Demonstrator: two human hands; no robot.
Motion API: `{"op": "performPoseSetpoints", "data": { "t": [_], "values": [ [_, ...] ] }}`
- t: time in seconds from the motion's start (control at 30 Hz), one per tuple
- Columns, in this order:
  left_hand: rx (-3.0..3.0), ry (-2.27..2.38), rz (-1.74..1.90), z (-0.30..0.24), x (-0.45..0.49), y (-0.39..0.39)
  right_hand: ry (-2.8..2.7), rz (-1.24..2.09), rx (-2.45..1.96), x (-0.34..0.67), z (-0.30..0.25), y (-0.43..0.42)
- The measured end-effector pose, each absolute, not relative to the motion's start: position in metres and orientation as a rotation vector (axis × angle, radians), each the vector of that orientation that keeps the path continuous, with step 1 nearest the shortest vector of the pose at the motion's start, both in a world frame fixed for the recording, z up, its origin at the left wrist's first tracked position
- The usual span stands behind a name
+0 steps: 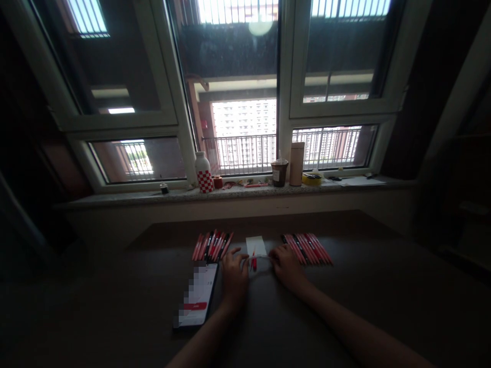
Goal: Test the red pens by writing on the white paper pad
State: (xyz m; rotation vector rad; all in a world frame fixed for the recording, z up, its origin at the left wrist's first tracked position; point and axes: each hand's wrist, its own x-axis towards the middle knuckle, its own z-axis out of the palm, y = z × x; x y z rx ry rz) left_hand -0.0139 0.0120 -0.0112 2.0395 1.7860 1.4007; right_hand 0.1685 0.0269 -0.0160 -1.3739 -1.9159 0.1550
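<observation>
Between my two hands stretches a thin pale strip (260,256), its material too small to make out. My left hand (235,276) pinches one end of it, and my right hand (286,266) pinches the other. Below and behind the strip, a small white sheet of paper (255,244) lies on the table. A short red item (253,263), possibly a pen, sits at its lower edge. To the left is a fanned row of pink, red and black pens (210,245). A similar row of pens (309,249) lies just right of my right hand.
A phone (199,296) with a lit screen lies beside my left forearm on the dark table (153,266). On the windowsill (172,197) stand a checkered bottle (204,174), a lidded cup (279,173), a tan cylinder (296,163) and yellow tape (311,179).
</observation>
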Motion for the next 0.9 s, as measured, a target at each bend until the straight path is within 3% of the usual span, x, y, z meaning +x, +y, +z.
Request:
{"op": "performPoseSetpoints", "data": {
  "t": [0.9],
  "values": [
    [2.108,1.997,1.178,-0.0075,-0.0120,0.0079,-1.966,0.148,-1.342,0.1690,-0.0136,0.0247]
  ]
}}
